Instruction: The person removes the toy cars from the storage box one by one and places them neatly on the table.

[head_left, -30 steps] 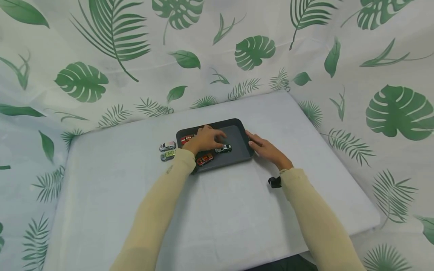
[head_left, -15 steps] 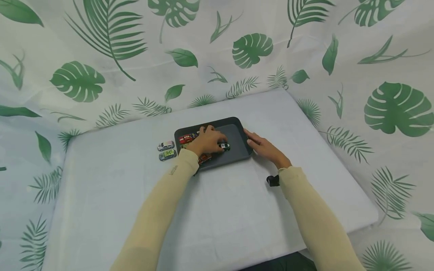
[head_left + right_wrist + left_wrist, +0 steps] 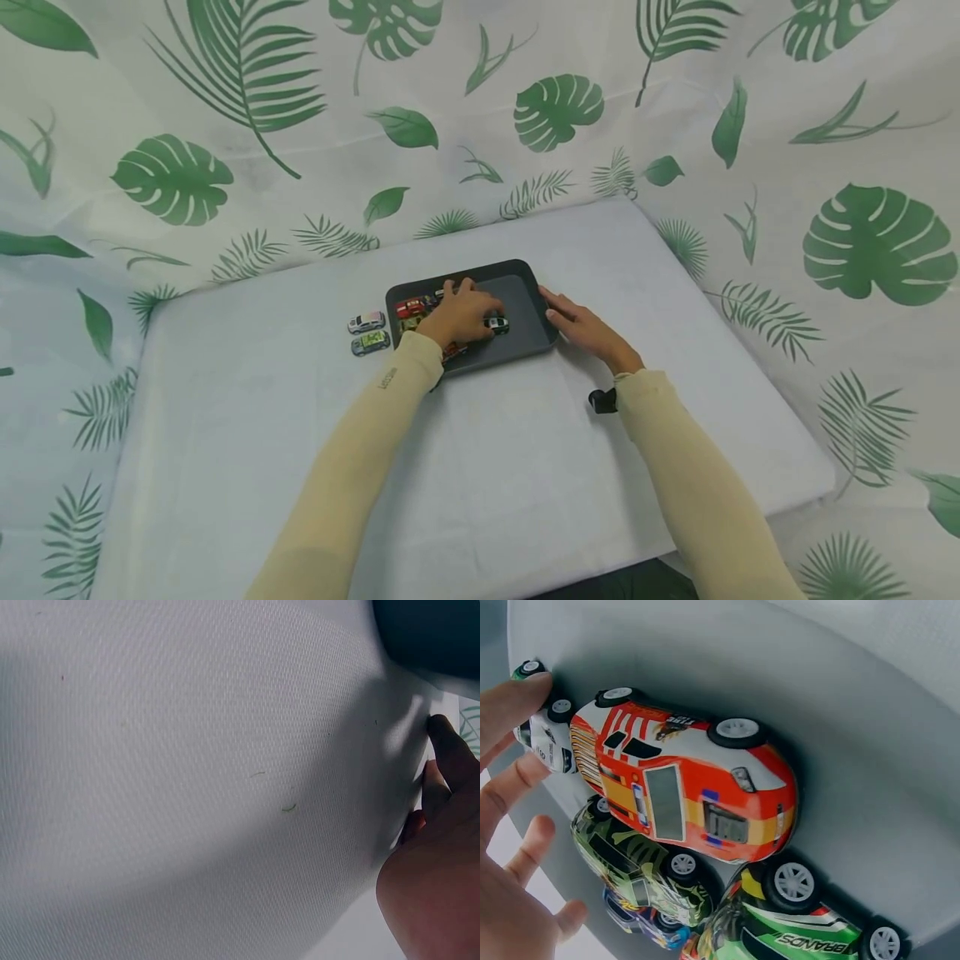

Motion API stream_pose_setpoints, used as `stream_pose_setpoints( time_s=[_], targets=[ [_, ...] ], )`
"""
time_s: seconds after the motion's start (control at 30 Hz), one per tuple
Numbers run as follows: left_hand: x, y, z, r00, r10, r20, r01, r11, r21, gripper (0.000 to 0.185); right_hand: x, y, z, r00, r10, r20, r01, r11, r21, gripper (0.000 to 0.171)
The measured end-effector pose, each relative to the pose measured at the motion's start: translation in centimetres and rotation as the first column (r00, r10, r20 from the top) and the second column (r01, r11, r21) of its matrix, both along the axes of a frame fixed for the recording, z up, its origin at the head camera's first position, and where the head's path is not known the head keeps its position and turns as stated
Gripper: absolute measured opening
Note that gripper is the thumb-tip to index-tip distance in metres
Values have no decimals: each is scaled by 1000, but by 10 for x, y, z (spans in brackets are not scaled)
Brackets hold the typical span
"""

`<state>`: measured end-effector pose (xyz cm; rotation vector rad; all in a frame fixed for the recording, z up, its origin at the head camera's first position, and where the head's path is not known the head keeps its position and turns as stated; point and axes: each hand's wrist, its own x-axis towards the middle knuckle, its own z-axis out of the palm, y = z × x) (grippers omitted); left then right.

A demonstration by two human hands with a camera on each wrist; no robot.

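My left hand [image 3: 465, 315] reaches into the dark grey tray [image 3: 531, 329] and pinches a small white-and-green toy car [image 3: 546, 742] between thumb and index finger, the other fingers spread. Right against that car stands an orange-and-white toy car [image 3: 682, 780]. Beside it in the left wrist view are a dark green patterned toy car [image 3: 634, 862], a bright green one [image 3: 795, 926] and a partly hidden blue one [image 3: 641, 919]. My right hand [image 3: 588, 329] touches the tray's right edge with its fingers fairly straight.
Left of the tray, a white toy car [image 3: 366, 322] and a grey-and-lime toy car [image 3: 371, 342] are on the white-covered table [image 3: 495, 467]. A red toy car [image 3: 411, 307] lies in the tray's left part. Leaf-printed cloth [image 3: 465, 125] hangs behind the table.
My left hand has shifted a little right and down onto the white-and-green car, covering more of it. The right hand keeps its place at the tray's edge.
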<state>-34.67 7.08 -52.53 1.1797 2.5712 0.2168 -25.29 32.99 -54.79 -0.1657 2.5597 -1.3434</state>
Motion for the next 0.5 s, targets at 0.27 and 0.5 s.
stream_pose_setpoints(
  time_s=[0.27,0.5],
  targets=[
    [2,-12,9,1000,16,13,-17,994,108,42,1,-3,1,1000,1,-3,-1,1000,18,58],
    [-2,-32,30,998,49,30,-54,979,196,44,1,-1,4,1000,20,0,-20,1000,1,60]
  ],
)
